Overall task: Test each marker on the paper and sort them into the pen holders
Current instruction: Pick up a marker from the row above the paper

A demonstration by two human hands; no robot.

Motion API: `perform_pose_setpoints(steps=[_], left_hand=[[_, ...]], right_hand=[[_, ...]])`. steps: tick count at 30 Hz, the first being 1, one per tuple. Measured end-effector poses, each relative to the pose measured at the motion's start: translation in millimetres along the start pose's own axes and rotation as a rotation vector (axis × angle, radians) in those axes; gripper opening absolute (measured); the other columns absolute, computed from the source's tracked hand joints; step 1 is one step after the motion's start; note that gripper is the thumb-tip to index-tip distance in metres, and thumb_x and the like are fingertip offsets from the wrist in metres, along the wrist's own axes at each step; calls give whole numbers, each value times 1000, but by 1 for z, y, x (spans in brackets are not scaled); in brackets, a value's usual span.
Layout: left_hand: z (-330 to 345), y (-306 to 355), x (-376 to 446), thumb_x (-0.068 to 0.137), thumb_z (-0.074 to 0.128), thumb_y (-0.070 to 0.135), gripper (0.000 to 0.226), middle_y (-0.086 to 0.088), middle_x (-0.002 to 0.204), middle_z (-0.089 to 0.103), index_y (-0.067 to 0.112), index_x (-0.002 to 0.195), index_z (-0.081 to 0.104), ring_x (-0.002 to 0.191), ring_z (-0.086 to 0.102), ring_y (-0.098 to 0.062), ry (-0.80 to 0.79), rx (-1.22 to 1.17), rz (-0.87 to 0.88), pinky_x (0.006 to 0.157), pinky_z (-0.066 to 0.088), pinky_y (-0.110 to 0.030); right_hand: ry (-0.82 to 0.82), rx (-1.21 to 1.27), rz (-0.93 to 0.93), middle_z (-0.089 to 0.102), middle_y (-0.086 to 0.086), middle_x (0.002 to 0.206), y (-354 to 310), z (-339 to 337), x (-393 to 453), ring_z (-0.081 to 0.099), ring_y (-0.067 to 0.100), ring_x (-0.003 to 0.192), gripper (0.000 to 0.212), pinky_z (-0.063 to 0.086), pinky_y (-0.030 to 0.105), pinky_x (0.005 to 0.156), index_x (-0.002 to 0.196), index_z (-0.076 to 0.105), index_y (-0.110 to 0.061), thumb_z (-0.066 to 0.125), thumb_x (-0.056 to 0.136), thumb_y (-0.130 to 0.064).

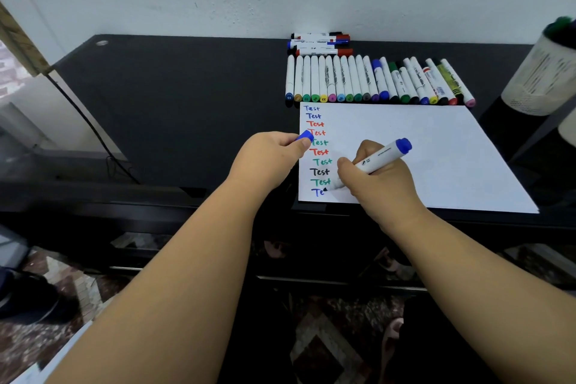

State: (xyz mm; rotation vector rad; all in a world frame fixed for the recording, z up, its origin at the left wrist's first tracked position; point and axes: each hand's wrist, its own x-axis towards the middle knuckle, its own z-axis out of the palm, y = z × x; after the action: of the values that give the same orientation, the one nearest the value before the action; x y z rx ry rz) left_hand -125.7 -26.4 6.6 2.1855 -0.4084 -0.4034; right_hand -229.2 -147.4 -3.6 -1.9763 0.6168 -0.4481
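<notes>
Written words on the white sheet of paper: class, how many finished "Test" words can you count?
9, stacked in one column down the left edge of the white sheet of paper, from top to lowest. A tenth, blue, is unfinished beneath; the hands may hide more.

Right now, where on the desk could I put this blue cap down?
The bare black desk left of the paper and the marker row is free. The paper's right part is blank too. Behind the paper it is crowded with markers, and the pen holder fills the right edge.
</notes>
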Motion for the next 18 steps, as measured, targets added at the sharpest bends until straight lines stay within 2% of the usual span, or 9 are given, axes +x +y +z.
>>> perform_pose_setpoints(steps=[4, 7, 10, 13, 16, 18], left_hand=[[1, 1, 0, 93, 51, 44, 33, 18, 89, 56, 24, 115, 66, 77, 53, -1, -1, 0, -2, 59, 40, -20], [0, 1, 0, 92, 51, 44, 33, 16, 95, 57, 25, 116, 66, 79, 52, -1, -1, 2, -3, 60, 40, -20], [1, 0, 0, 92, 51, 45, 32, 21, 88, 55, 25, 113, 67, 75, 52, 0, 4, 5, -5, 58, 38, -19], [1, 1, 0, 93, 51, 44, 33, 21, 85, 55, 25, 114, 66, 73, 51, 0, 4, -3, -13, 57, 37, -19], [1, 2, -1, 93, 50, 45, 33, 23, 81, 53, 26, 115, 65, 74, 50, 0, -1, 7, -15, 57, 38, -18], [0, 2, -2, 93, 50, 45, 33, 21, 88, 58, 26, 115, 66, 74, 51, -1, -3, 1, -16, 57, 38, -19]], right_hand=[[-10, 3, -1, 42, -6, 53, 0, -1, 1, 47, 3, 49, 34, 29, 11, 41, 62, 36, -15, 57, 87, -14], [-26, 51, 18, 48, -9, 44, 1, -1, 0, 50, -3, 46, 33, 34, 11, 43, 62, 37, -14, 58, 87, -14], [12, 55, 16, 46, -6, 50, 3, -2, 2, 47, 4, 48, 32, 36, 17, 49, 63, 38, -14, 59, 87, -16], [1, 39, 2, 46, -10, 43, 2, -2, 2, 46, -6, 43, 33, 29, 9, 40, 62, 35, -14, 57, 88, -13], [27, 56, 0, 40, -5, 52, 4, -2, 4, 42, -4, 42, 33, 28, 9, 40, 63, 35, -14, 56, 87, -11], [39, 61, -3, 40, -2, 56, 5, -2, 4, 42, -2, 43, 32, 29, 10, 41, 63, 36, -14, 57, 87, -13]])
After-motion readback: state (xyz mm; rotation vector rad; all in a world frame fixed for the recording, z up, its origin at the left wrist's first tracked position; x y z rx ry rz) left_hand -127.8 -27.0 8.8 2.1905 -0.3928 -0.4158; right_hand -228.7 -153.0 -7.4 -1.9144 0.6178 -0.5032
